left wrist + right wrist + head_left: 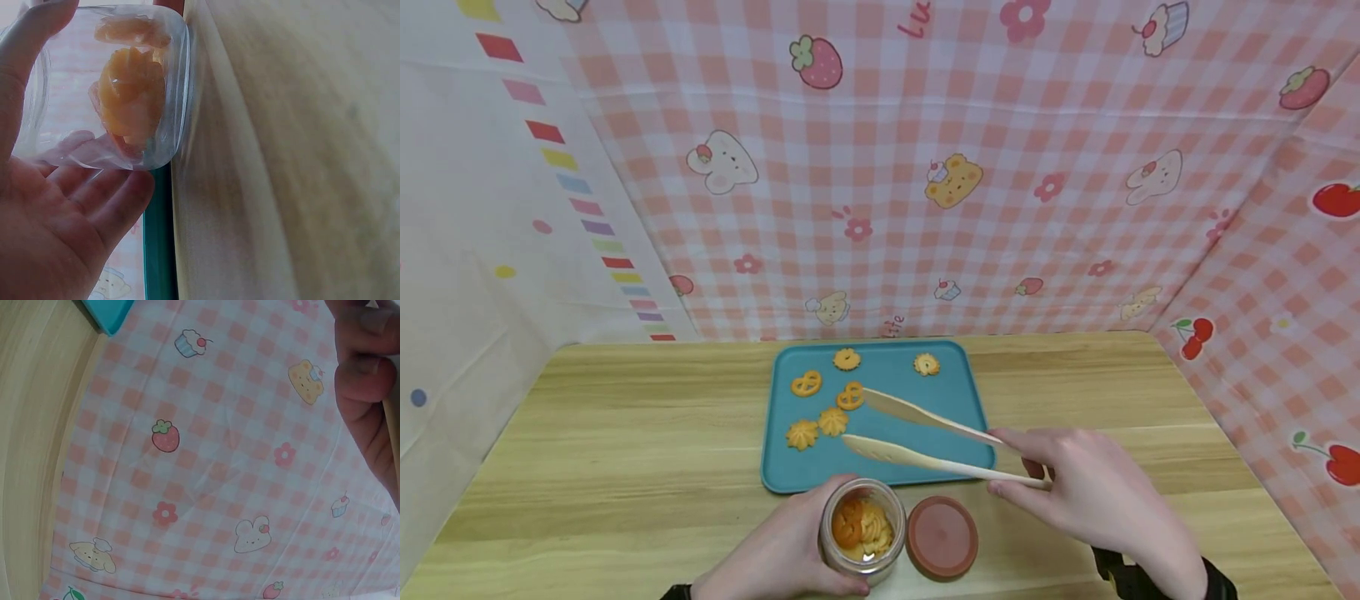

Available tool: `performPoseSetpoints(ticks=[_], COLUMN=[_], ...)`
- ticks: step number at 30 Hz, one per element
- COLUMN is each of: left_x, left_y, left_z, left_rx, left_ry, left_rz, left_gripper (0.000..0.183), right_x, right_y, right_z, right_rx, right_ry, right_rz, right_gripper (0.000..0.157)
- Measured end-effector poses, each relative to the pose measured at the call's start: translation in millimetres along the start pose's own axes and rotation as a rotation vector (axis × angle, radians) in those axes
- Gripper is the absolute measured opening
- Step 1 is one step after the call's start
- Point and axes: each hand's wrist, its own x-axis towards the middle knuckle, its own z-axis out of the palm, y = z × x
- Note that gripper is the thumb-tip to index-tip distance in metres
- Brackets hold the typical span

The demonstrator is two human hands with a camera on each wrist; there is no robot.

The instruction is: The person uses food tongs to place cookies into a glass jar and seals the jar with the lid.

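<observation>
My left hand (pixel 778 542) grips a clear jar (pixel 887 573) that is open at the top, with several cookies (pixel 867 531) inside. In the left wrist view, fingers and thumb curl round the jar's side, and the cookies (pixel 132 94) lie toward its base. Wooden tongs (pixel 925 461) are held between thumb and fingers of my right hand (pixel 1078 492). Their tips are apart over the tray (pixel 895 357), with nothing between them; the upper tip overlaps a pretzel-shaped cookie (pixel 850 396). Just left of the lower tip lies a flower-shaped cookie (pixel 832 421).
Also on the blue tray are another pretzel-shaped cookie (pixel 807 383), a second flower-shaped cookie (pixel 802 434) and two round cookies (pixel 847 359) near the back. A reddish-brown lid (pixel 943 538) lies right of the jar on the wooden table (pixel 625 467). Patterned cloth (pixel 880 183) stands behind.
</observation>
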Motion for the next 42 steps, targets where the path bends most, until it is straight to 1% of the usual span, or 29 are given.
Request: performPoseSetpoints(ticks=[6,10,15,20,22,23,28,32,35,42], left_x=[0.0,0.1,-0.4,-0.8,-0.5,-0.3,0.8,1.0,1.0,0.8], left_y=[-0.7,-0.9,-0.8,-1.1,-1.4,-1.5,-0.8,-0.3,-0.5,-1.2], left_z=[0.4,0.9,0.8,0.4,0.3,0.3,0.8,0.9,0.6,0.7], left_rx=[0.001,-0.005,-0.010,-0.004,-0.001,-0.004,-0.011,-0.006,-0.009,-0.002], left_ry=[0.002,0.008,0.009,0.006,0.006,0.005,-0.002,-0.001,0.007,0.012], left_rz=[0.005,0.022,0.025,0.010,0.004,0.005,0.004,0.004,0.016,0.018], left_gripper=[0.088,0.088,0.088,0.089,0.089,0.089,0.089,0.088,0.088,0.088], right_x=[5.8,11.0,18.4,24.5,27.3,29.4,41.7,48.6,50.2,49.8], right_y=[0.7,2.0,3.1,3.8,2.9,2.4,-2.2,-5.2,-5.6,-5.0], right_z=[13.9,25.8,43.4,60.0,64.4,66.3,76.4,84.9,90.4,97.6], right_rx=[-0.054,-0.065,-0.065,-0.058,-0.054,-0.058,-0.061,-0.055,-0.048,-0.025], right_ry=[0.011,-0.004,-0.020,-0.030,-0.039,-0.046,-0.047,-0.045,-0.057,-0.071], right_rz=[0.084,0.134,0.163,0.200,0.220,0.227,0.244,0.259,0.261,0.262], right_gripper=[0.043,0.042,0.035,0.040,0.040,0.038,0.028,0.026,0.026,0.026])
